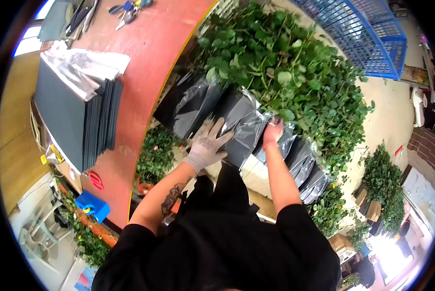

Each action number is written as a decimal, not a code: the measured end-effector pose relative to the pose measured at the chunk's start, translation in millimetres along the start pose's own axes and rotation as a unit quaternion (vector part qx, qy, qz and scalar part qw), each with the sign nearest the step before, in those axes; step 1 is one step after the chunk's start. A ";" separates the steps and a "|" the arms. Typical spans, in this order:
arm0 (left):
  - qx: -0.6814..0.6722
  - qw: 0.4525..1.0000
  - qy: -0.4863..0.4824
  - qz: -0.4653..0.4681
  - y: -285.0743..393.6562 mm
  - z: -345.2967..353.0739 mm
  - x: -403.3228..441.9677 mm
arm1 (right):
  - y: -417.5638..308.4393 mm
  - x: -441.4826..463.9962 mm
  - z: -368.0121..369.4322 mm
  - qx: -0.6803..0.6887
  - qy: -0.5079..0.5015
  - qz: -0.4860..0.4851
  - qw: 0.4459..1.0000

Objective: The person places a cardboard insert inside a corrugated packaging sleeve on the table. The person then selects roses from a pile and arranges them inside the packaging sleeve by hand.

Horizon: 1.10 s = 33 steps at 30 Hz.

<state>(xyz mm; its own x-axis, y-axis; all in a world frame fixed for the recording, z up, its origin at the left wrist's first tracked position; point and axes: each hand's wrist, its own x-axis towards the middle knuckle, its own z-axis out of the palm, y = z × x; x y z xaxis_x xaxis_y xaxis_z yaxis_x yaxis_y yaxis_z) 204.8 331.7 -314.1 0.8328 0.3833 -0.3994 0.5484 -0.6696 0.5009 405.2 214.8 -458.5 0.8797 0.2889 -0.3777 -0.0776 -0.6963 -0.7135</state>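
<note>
My left hand, in a pale work glove, lies with fingers spread on a dark bundle wrapped in shiny clear plastic. My right hand is closed at the far right edge of that bundle, its fingers curled against the crinkled plastic wrap; the fingertips are partly hidden. Similar wrapped bundles stand on both sides, one dark bundle to the left and several to the right, such as this bundle. Dense green leafy stems rise just beyond them.
On the red table at left stand a stack of dark sheets with crumpled clear film, red-handled scissors and a blue tape dispenser. Cutting tools lie at its far end. A blue plastic crate stands at upper right.
</note>
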 end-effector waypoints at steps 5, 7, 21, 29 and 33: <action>-0.002 1.000 0.017 0.010 16.8 -18.1 4.4 | -4.7 -35.6 -39.1 0.169 -0.020 0.071 0.983; 0.022 0.999 -0.019 -0.014 17.9 -23.5 0.6 | 19.1 -42.3 -52.3 0.185 0.003 0.053 0.981; -0.251 0.890 0.077 -0.374 -26.1 151.7 -375.3 | -214.6 -296.1 -39.1 0.092 -0.500 -0.628 0.589; -0.403 0.724 0.277 -0.487 8.0 237.5 -484.2 | -343.7 -447.6 65.4 -0.064 -0.377 -0.864 0.327; -0.506 0.609 0.347 -0.502 19.4 244.3 -500.8 | -415.5 -391.7 102.3 -0.437 -0.137 -0.801 0.387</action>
<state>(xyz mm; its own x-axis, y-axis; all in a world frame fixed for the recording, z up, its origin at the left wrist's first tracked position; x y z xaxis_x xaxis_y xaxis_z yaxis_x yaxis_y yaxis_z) -220.1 -28.6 -291.9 -0.3226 0.6877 -0.6504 0.2810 0.7257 0.6280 44.9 458.2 -74.5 -0.6200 0.7846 0.0017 0.7571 0.5976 0.2640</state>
